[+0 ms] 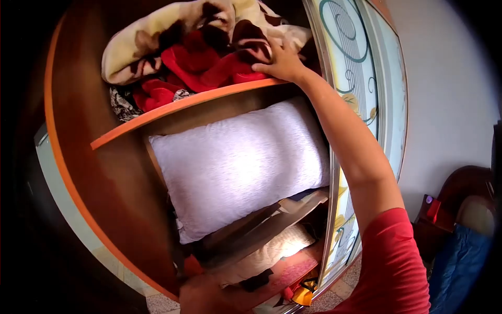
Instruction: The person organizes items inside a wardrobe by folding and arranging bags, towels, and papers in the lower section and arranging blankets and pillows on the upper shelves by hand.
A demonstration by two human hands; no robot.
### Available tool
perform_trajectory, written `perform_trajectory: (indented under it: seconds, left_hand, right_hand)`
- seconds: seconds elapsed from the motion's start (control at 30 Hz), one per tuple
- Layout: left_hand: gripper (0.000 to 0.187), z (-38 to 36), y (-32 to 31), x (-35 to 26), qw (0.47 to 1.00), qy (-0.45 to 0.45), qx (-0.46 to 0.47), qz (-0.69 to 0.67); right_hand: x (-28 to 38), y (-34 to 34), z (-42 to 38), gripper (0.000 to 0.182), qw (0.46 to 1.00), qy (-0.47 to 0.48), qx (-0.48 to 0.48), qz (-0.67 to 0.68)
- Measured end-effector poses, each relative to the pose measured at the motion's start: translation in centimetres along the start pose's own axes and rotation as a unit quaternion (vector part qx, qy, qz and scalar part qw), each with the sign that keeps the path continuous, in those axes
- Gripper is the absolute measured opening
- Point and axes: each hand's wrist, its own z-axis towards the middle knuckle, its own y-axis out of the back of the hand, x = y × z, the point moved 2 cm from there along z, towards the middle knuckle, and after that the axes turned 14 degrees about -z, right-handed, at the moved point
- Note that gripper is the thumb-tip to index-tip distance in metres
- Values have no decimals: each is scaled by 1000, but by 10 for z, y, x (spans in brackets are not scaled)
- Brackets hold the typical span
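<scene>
My right hand [281, 61] reaches up to the top shelf of a wooden wardrobe [112, 172]. Its fingers are spread flat against a bundled red and cream blanket [193, 57] lying on that shelf [172, 107]. Under the shelf a large white pillow [238, 162] fills the compartment, resting on folded bedding [261, 230]. My left hand [201, 293] shows only in part at the bottom edge, by the wardrobe's lower front, and its fingers are hidden.
A sliding door with a swirl pattern [355, 78] stands just right of my arm. Beyond it is a plain white wall [449, 104]. A dark chair with a red object and blue cloth [460, 230] sits at the lower right. Tiled floor shows below.
</scene>
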Motion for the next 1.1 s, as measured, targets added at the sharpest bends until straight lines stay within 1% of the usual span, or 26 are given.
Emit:
perform_trajectory:
  seconds: [0.03,0.07,0.17,0.2,0.23,0.27,0.33,0.43,0.47,0.53,0.57,0.6,0.63,0.67,0.7,0.73,0.77,0.8,0.83,0.87,0.93,0.97,1.0,1.03,1.07,1.1]
  left_hand:
    - [14,6,-4,5,1000,0,2,10]
    - [14,10,-8,9,1000,4,-1,21]
    - [12,26,-18,12,999,6,-27,42]
    - [12,32,-24,11,998,4,-37,51]
    - [4,42,-22,-3,997,-19,-71,38]
    - [4,50,-28,-2,997,-19,-73,36]
    - [3,62,-46,5,997,-8,-73,32]
    - [7,75,-66,14,996,18,-83,27]
    - [9,77,-71,17,995,30,-88,24]
    - [8,85,-69,7,992,24,-118,-25]
    - [7,89,-68,-2,987,15,-144,-74]
    - [7,91,-65,-9,985,20,-151,-76]
    - [7,92,-63,-14,989,47,-128,-49]
    - [7,92,-63,-15,991,76,-106,-21]
    - [7,89,-67,-12,990,84,-114,-21]
    - [7,84,-74,-9,990,68,-121,-40]
    - [7,80,-79,-7,989,48,-126,-61]
    - [7,79,-82,-7,989,46,-127,-64]
    - [7,76,-83,-9,990,49,-114,-64]
    - [8,72,-83,-11,992,52,-101,-62]
    - [6,65,-84,-18,992,52,-102,-54]
    - [4,60,-84,-23,992,52,-101,-46]
    - [4,70,-58,-50,993,51,-99,-38]
    - [4,58,-67,-43,993,48,-99,-34]
    - [7,46,-80,-31,994,49,-101,-18]
    - [7,38,-81,-27,993,49,-105,-13]
  right_hand:
    - [4,-7,9,102,1000,4,18,18]
    - [3,-16,21,103,992,7,86,88]
    - [4,-24,49,116,954,42,216,204]
    - [6,-22,55,116,955,45,213,202]
    - [7,-26,62,109,966,33,209,150]
    - [9,-32,66,101,973,22,206,97]
    - [5,-45,78,99,969,10,224,99]
    - [9,-58,89,102,980,2,198,29]
    - [10,-58,96,103,976,18,216,15]
    - [20,-61,119,96,950,37,278,-135]
    - [16,-112,163,93,937,117,279,-172]
    - [-4,-173,213,90,920,183,277,-208]
    - [-15,-203,242,83,936,164,234,-205]
    - [-14,-200,247,83,937,174,226,-201]
    - [-15,-195,243,80,936,181,245,-178]
    - [-13,-190,232,78,933,184,267,-157]
    - [-2,-161,212,78,932,187,267,-157]
    - [11,-113,179,74,914,99,373,-126]
    - [15,-83,153,70,877,8,472,-92]
    - [13,-77,141,70,877,6,471,-93]
    - [11,-68,127,66,905,3,417,-84]
    - [17,-56,119,66,903,46,410,-117]
    - [15,-54,110,70,908,28,413,-71]
    - [4,-66,109,74,953,85,278,-87]
    - [-13,-93,112,78,976,140,135,-102]
    - [-30,-126,130,90,970,131,180,-94]
